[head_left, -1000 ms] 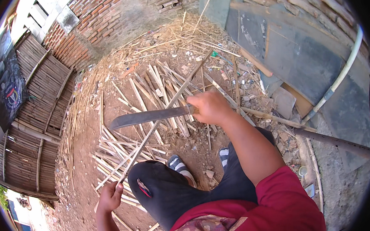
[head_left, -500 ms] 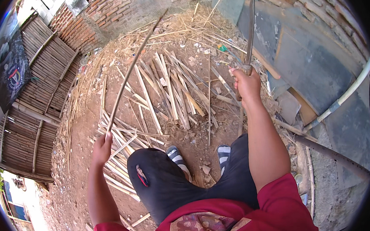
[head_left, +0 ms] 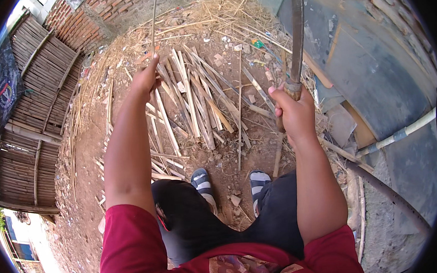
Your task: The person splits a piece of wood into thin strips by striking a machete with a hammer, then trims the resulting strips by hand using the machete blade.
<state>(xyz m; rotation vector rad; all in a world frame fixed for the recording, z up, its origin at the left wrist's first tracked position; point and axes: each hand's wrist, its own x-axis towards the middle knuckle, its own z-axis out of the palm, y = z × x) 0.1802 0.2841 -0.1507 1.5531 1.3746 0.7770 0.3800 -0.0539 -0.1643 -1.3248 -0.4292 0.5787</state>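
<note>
My left hand (head_left: 146,82) is closed round the lower end of a long thin bamboo strip (head_left: 155,21), which points up and away past the top of the view. In my right hand (head_left: 297,109) is a machete (head_left: 298,34), gripped by its brown handle with the long dark blade standing upward. The strip and the blade are well apart. Split bamboo strips (head_left: 196,95) lie in a loose pile on the ground ahead of my feet, below and between both hands. The tip of the machete is cut off by the frame's edge.
More strips (head_left: 167,164) lie by my left knee. Dry straw (head_left: 211,22) covers the ground toward the brick wall (head_left: 84,22). A bamboo-slat panel (head_left: 39,72) stands at left. Dark sheets (head_left: 374,72), a pale pole (head_left: 403,134) and a dark pipe (head_left: 389,193) are at right.
My left hand has moved forward and to the right, and the bamboo strip now stands more upright. The machete stays raised in my right hand, its blade appearing larger.
</note>
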